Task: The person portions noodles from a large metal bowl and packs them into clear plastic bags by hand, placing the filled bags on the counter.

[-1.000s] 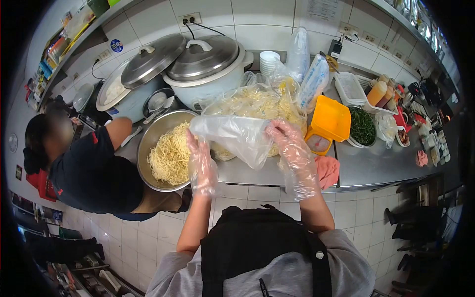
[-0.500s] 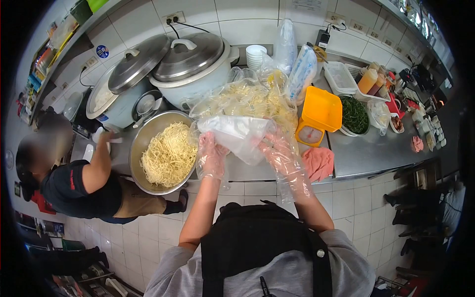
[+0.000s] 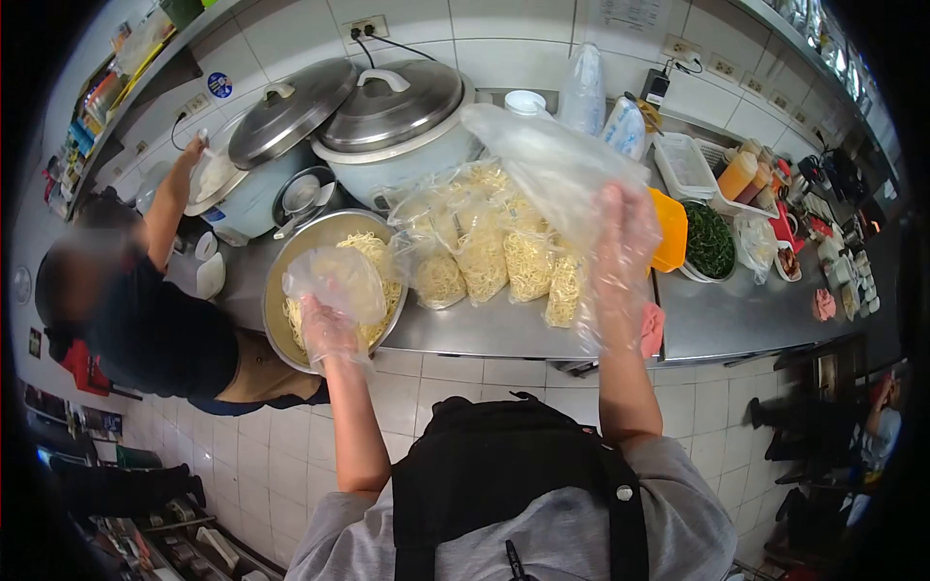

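My left hand [image 3: 329, 327], in a clear plastic glove, is closed on a small clear plastic bag [image 3: 339, 276] over the steel bowl [image 3: 276, 310] of noodles [image 3: 366, 250]. Raised at the right, my gloved right hand [image 3: 623, 232] grips a larger clear plastic sheet or bag [image 3: 557, 160], which stretches up and to the left. Below it, several filled bags of noodles [image 3: 528, 263] stand on the steel counter [image 3: 455, 334]. Behind my right hand, an orange container [image 3: 670, 230] is partly hidden.
Two large lidded pots [image 3: 392, 111] stand at the back. A bowl of chopped greens [image 3: 709, 242] and sauce bottles [image 3: 738, 174] are on the right. A pink cloth [image 3: 651, 329] lies at the counter edge. A co-worker [image 3: 165, 320] is at the left, one arm raised.
My hands have moved apart, the left over the bowl with a small bag, the right up with the larger plastic. The noodle bags are more exposed. The co-worker's arm has risen.
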Motion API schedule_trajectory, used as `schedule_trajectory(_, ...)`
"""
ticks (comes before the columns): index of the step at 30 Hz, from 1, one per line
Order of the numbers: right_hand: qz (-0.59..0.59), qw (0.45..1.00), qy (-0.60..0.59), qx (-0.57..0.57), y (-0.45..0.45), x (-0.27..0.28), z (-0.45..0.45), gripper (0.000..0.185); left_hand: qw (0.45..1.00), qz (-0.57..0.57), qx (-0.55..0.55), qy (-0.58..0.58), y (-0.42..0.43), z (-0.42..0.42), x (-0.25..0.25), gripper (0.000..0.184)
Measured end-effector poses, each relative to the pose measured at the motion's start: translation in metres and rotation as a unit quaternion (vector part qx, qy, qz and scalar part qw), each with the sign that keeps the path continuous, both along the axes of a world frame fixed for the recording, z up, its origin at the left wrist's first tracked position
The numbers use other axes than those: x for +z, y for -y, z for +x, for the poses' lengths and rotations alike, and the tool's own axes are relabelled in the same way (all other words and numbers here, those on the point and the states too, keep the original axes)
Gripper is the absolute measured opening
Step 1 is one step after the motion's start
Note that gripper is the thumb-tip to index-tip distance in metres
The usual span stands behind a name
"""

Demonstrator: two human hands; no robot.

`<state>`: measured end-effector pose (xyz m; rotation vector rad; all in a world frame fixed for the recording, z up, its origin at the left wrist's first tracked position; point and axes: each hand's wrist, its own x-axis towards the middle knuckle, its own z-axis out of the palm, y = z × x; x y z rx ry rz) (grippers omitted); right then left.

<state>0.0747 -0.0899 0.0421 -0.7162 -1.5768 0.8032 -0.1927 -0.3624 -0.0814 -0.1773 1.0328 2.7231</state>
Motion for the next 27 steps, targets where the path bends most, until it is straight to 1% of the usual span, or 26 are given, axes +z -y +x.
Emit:
schedule_trajectory(1,-0.002,1.000,0.000,0.005,-0.009,-0.010,-0.018,0.025,0.998,0.009,-0.054,-0.017,0.004,0.001,-0.001,0.038)
schedule_trajectory(2,0.131,0.989,0.068,0.018,-0.017,-0.019,-0.038,0.026,0.999,0.007,-0.049,-0.018,0.003,0.009,0.005,0.038)
schedule_trajectory(3,0.262,0.955,0.134,0.030,-0.020,-0.029,-0.050,0.028,0.973,-0.199,-0.079,-0.084,-0.003,0.023,0.017,0.045)
schedule_trajectory(4,0.264,0.955,0.131,0.033,-0.020,-0.039,-0.056,0.028,0.901,-0.394,-0.105,-0.146,-0.010,0.032,0.024,0.052)
schedule_trajectory(5,0.233,0.947,0.207,0.072,-0.016,-0.046,-0.061,0.033,0.902,-0.394,-0.099,-0.147,-0.012,0.035,0.023,0.052)
schedule_trajectory(6,0.201,0.931,0.282,0.112,-0.012,-0.053,-0.065,0.040,0.967,-0.215,-0.110,-0.079,-0.012,0.038,0.019,0.053)
schedule_trajectory(7,0.205,0.931,0.279,0.117,-0.001,-0.044,-0.065,0.040,0.993,-0.026,-0.118,-0.009,-0.010,0.037,0.013,0.053)
schedule_trajectory(8,0.125,0.941,0.286,0.134,0.017,-0.027,-0.059,0.045,0.993,-0.025,-0.111,-0.009,-0.008,0.032,0.001,0.053)
schedule_trajectory(9,0.043,0.944,0.293,0.148,0.036,-0.015,-0.053,0.050,0.991,0.020,-0.135,-0.012,-0.006,0.026,-0.017,0.054)
schedule_trajectory(10,0.061,0.955,0.218,0.192,0.055,-0.010,-0.048,0.048,0.985,0.064,-0.160,-0.015,-0.005,0.024,-0.026,0.055)
schedule_trajectory(11,0.079,0.959,0.141,0.231,0.072,-0.006,-0.046,0.046,0.985,0.063,-0.161,-0.015,-0.005,0.029,-0.022,0.055)
schedule_trajectory(12,0.077,0.960,0.140,0.229,0.089,-0.003,-0.049,0.046,0.988,0.043,-0.151,-0.012,-0.009,0.039,-0.013,0.055)
schedule_trajectory(14,0.100,0.944,0.074,0.304,0.114,-0.001,-0.055,0.038,0.989,0.019,-0.145,-0.008,-0.016,0.049,-0.009,0.056)
schedule_trajectory(15,0.097,0.946,0.074,0.301,0.111,-0.013,-0.058,0.038,0.982,-0.074,-0.160,-0.072,-0.019,0.051,-0.011,0.057)
schedule_trajectory(16,0.067,0.947,0.097,0.298,0.104,-0.036,-0.067,0.032,0.961,-0.164,-0.173,-0.138,-0.021,0.052,-0.012,0.059)
schedule_trajectory(17,0.037,0.947,0.120,0.295,0.100,-0.046,-0.072,0.027,0.960,-0.164,-0.176,-0.140,-0.019,0.057,-0.008,0.059)
schedule_trajectory(18,0.039,0.948,0.118,0.292,0.094,-0.054,-0.072,0.027,0.968,-0.168,-0.128,-0.136,-0.012,0.065,-0.004,0.071)
schedule_trajectory(19,0.031,0.960,0.125,0.249,0.088,-0.057,-0.070,0.024,0.973,-0.170,-0.079,-0.133,-0.008,0.070,0.002,0.087)
schedule_trajectory(20,0.023,0.969,0.133,0.205,0.084,-0.056,-0.068,0.022,0.966,-0.198,-0.014,-0.168,-0.012,0.077,0.015,0.108)
schedule_trajectory(21,0.023,0.970,0.131,0.201,0.082,-0.053,-0.065,0.022,0.965,-0.197,-0.017,-0.171,-0.015,0.090,0.027,0.108)
schedule_trajectory(22,0.072,0.970,0.135,0.188,0.084,-0.048,-0.060,0.021,0.917,-0.261,-0.061,-0.294,-0.018,0.117,0.058,0.108)
schedule_trajectory(23,0.119,0.966,0.142,0.178,0.088,-0.046,-0.054,0.021,0.849,-0.321,-0.101,-0.407,-0.022,0.140,0.079,0.107)
schedule_trajectory(24,0.119,0.966,0.145,0.181,0.092,-0.045,-0.051,0.021,0.786,-0.385,-0.074,-0.479,-0.026,0.151,0.084,0.094)
schedule_trajectory(25,0.138,0.952,0.140,0.236,0.096,-0.044,-0.050,0.020,0.787,-0.386,-0.071,-0.477,-0.029,0.147,0.081,0.094)
schedule_trajectory(26,0.156,0.935,0.135,0.289,0.101,-0.044,-0.050,0.020,0.844,-0.348,-0.140,-0.384,-0.034,0.139,0.074,0.086)
schedule_trajectory(27,0.155,0.935,0.135,0.290,0.105,-0.048,-0.052,0.020,0.886,-0.303,-0.207,-0.285,-0.039,0.131,0.063,0.078)
